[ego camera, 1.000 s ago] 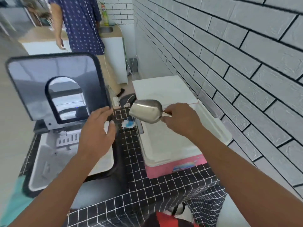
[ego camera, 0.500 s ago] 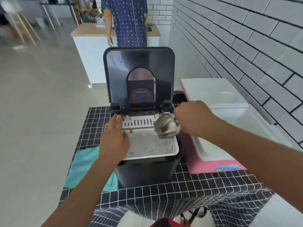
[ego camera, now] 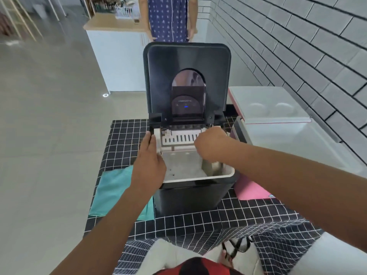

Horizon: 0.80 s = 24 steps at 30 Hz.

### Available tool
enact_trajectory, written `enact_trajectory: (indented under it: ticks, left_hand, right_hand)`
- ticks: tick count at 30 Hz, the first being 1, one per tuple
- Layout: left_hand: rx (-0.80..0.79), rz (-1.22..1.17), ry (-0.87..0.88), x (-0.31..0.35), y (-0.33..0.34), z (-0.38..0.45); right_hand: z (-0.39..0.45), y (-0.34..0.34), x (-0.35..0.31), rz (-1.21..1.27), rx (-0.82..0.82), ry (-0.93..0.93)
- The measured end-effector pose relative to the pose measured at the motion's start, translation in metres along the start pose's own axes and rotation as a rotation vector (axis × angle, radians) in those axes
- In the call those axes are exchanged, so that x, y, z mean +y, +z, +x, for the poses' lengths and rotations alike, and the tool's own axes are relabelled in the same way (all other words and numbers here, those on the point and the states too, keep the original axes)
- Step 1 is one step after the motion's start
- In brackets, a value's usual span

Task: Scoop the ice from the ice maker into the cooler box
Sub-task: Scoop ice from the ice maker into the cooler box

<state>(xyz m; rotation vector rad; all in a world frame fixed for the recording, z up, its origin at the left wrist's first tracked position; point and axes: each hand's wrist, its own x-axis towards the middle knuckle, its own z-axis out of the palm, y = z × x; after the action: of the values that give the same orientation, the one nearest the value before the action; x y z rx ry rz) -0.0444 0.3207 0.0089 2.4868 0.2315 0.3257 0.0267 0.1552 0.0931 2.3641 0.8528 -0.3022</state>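
We have brought the shiny steel scoop (ego camera: 213, 167) down into the white inner basket (ego camera: 198, 177) of the black ice maker (ego camera: 190, 195); a second ago it hung over the pink-and-white cooler box (ego camera: 294, 147), and half a second ago it was only level with the basket's rim. Now just a sliver of its metal bowl shows at the right end of the basket, under our right hand (ego camera: 211, 144), whose fingers are curled down round the handle (the handle itself is hidden beneath the hand). The ice lies as a pale grey bed across the basket floor, too blurred for us to pick out single cubes, and we cannot tell whether any has entered the scoop yet. Our left hand (ego camera: 149, 161) has settled on the left rim of the ice maker, fingers straight along the edge and thumb inside, bracing the machine. We judge this the start of another scoop: the dip is made, the lift and carry are still to come. The cooler box stands just right of the machine with its white lid (ego camera: 268, 105) thrown back, its mouth open to receive. Both sit on the black grid-patterned bench (ego camera: 127, 139), a teal cloth (ego camera: 113, 191) lying to the left, and beyond, a person in a blue patterned dress (ego camera: 167, 18) stands by a white counter (ego camera: 117, 62).
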Motion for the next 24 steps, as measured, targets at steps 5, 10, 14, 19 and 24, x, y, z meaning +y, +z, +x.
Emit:
enact_trajectory:
  ticks: [5,10,14,19,24]
  left_hand:
    - [-0.001,-0.049,0.01,-0.001,0.0,-0.001]
    - [0.008,-0.043,0.01,-0.003,0.001,-0.001]
    - [0.015,-0.024,0.014,-0.005,0.003,-0.001]
    - [0.027,-0.016,0.019,-0.006,0.004,-0.001]
    - [0.045,-0.019,0.033,-0.008,0.005,-0.001]
  right_hand:
    - [0.009,0.025,0.022,0.208,-0.057,0.024]
    - [0.013,0.049,0.006,0.322,0.09,0.051]
    - [0.012,0.065,-0.012,0.429,0.123,0.016]
    - [0.007,0.071,-0.014,0.444,0.199,0.035]
    - [0.004,0.074,-0.013,0.484,0.214,0.048]
